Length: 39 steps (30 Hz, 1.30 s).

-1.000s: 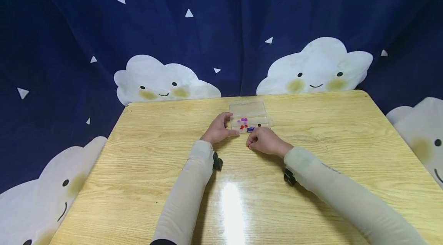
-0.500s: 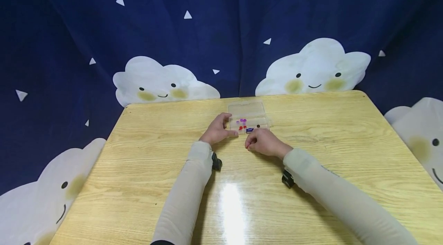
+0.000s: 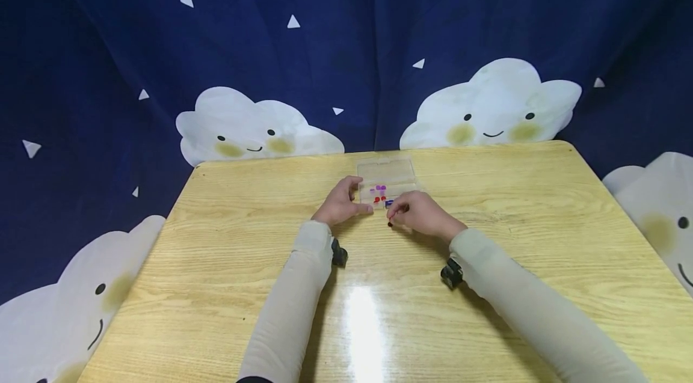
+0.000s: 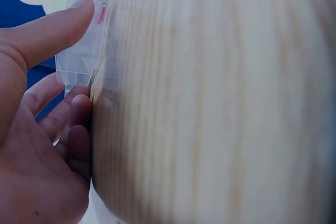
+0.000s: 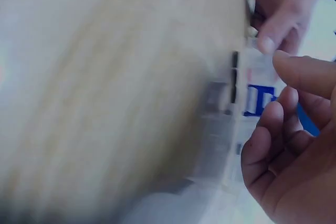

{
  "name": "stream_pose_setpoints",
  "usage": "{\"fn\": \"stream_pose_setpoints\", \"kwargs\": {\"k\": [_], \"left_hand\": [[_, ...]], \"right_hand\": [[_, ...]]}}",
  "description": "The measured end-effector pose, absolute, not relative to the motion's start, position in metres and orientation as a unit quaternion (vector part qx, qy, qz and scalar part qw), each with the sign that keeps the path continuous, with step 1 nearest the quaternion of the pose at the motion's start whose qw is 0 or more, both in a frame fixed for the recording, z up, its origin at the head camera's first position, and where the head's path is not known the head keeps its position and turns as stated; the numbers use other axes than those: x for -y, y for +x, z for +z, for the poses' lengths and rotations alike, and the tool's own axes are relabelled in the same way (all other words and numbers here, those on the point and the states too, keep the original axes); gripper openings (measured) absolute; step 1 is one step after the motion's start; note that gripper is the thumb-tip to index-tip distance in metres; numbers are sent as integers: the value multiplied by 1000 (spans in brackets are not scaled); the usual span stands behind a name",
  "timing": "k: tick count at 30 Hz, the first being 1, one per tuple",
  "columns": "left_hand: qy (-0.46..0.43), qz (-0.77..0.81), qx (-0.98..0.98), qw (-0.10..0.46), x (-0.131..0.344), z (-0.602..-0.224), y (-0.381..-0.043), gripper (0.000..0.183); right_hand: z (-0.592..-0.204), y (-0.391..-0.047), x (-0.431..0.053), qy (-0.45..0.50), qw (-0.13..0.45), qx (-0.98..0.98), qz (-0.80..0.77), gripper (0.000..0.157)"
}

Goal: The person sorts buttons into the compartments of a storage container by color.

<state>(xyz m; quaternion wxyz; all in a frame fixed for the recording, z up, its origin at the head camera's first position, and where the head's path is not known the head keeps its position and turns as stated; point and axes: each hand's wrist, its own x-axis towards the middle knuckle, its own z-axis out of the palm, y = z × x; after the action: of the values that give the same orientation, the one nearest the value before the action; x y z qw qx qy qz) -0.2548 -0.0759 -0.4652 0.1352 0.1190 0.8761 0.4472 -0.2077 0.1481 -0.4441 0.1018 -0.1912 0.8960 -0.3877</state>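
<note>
My left hand (image 3: 340,202) grips the left end of an open clear plastic box (image 3: 387,171), thumb at the front and fingers at the side. Several small purple pieces (image 3: 381,188) and red pieces (image 3: 377,199) lie in its left part, with a blue piece (image 3: 389,204) beside them. My right hand (image 3: 422,214) is at the box's front right, fingers bent and thumb near them. Just below its fingertips is a small black piece (image 3: 390,224) with some red above it. Whether the right fingers pinch this piece cannot be told; the right wrist view is blurred.
A light wood table (image 3: 260,287) extends around the box. Behind it hangs a dark blue curtain (image 3: 346,28) with white clouds. The box lid (image 3: 385,169) leans back, opened away from the hands. A black wrist camera (image 3: 452,273) sits under the right sleeve.
My right hand has shifted slightly up and to the right, covering the box's right part. A black piece now shows below its fingertips, where red showed before. The left hand has stayed put.
</note>
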Motion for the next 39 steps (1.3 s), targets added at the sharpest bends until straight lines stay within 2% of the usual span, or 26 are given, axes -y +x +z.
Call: {"fn": "stream_pose_setpoints", "kwargs": {"k": [12,17,30,39], "left_hand": [[112,460,-869,141,76,-466,-255,79],[114,462,-866,152,75,-471,-255,80],[115,460,-870,137,76,-467,-257,79],[112,460,-870,138,76,-467,-256,79]], "right_hand": [[-430,-219,-162,-155,42,-900,-405,13],[-433,-224,-165,-145,47,-898,-413,16],[-425,-237,-162,-151,50,-903,-399,19],[-429,-246,-157,-195,43,-918,-342,16]]}}
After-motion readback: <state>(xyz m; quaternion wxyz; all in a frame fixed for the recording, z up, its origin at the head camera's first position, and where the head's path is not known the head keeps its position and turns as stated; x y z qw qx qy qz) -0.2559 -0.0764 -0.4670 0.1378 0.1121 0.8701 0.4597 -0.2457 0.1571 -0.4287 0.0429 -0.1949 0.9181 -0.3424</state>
